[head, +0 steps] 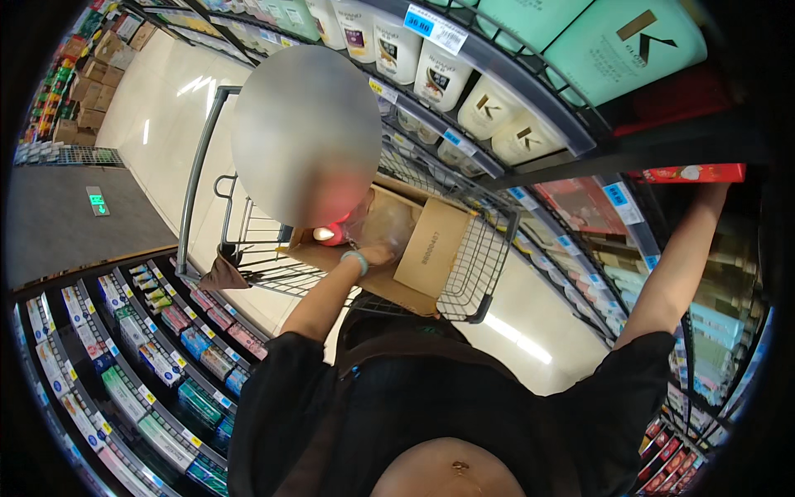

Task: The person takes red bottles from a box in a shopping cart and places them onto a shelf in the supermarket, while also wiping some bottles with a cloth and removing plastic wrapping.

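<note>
My left hand (377, 253), with a pale bangle at the wrist, reaches into an opened cardboard box (431, 248) in a wire shopping cart (469, 261). Its fingers lie by clear plastic wrapping (388, 223); their grip is unclear. A pink-red item with a white tip (329, 234) sits at the box's left side. Out to the right, my right hand (719, 188) is at a red carton (695, 173) under a dark shelf rail. The carton covers most of that hand, and its fingers are hidden.
Shelves of white shampoo-type bottles (397, 53) and large mint-green bottles (627, 53) rise beyond the cart. Toothpaste-type cartons (133, 397) fill shelves at lower left. Brown cartons (102, 74) are stacked across the tiled floor (161, 124). A blurred oval hides part of the cart.
</note>
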Action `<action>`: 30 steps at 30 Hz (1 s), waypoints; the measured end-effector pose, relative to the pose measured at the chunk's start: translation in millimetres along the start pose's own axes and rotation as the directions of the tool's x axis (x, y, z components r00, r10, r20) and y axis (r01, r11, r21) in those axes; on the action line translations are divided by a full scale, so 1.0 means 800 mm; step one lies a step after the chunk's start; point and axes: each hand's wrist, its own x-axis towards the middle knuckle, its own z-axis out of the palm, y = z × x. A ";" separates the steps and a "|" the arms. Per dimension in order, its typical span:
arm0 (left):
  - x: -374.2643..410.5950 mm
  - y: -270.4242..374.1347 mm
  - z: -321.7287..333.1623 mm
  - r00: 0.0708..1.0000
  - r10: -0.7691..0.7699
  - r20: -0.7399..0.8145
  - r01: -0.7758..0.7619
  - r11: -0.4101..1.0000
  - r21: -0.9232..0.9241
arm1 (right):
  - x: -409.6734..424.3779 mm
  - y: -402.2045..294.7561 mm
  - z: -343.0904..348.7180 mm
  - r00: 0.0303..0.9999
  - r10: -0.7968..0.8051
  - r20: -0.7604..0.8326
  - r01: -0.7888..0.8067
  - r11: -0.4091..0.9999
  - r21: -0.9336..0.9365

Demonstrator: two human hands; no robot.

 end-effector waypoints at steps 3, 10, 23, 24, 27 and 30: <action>0.030 0.023 0.000 0.870 -0.024 0.493 0.064 0.996 -0.065 | -0.153 -0.019 0.024 0.983 -0.137 -0.120 0.155 0.974 0.163; -0.070 -0.025 -0.097 1.000 0.000 -0.017 0.002 0.993 0.121 | -0.624 0.215 0.119 0.684 0.150 0.713 0.091 0.953 -0.288; -0.038 -0.126 -0.112 0.728 -0.436 -0.529 0.397 0.897 -0.194 | -0.771 0.635 0.253 0.436 0.564 0.701 0.020 0.773 -0.634; -0.040 -0.126 -0.114 0.746 -0.340 -0.572 0.361 0.929 -0.081 | -0.774 0.630 0.249 0.474 0.527 0.705 -0.029 0.810 -0.586; -0.036 -0.129 -0.130 0.824 -0.258 -0.505 0.293 0.956 -0.011 | -0.773 0.614 0.235 0.528 0.491 0.693 -0.076 0.840 -0.538; -0.017 -0.133 -0.162 0.941 -0.083 -0.327 0.111 0.992 0.067 | -0.751 0.603 0.219 0.354 0.572 0.740 -0.059 0.803 -0.593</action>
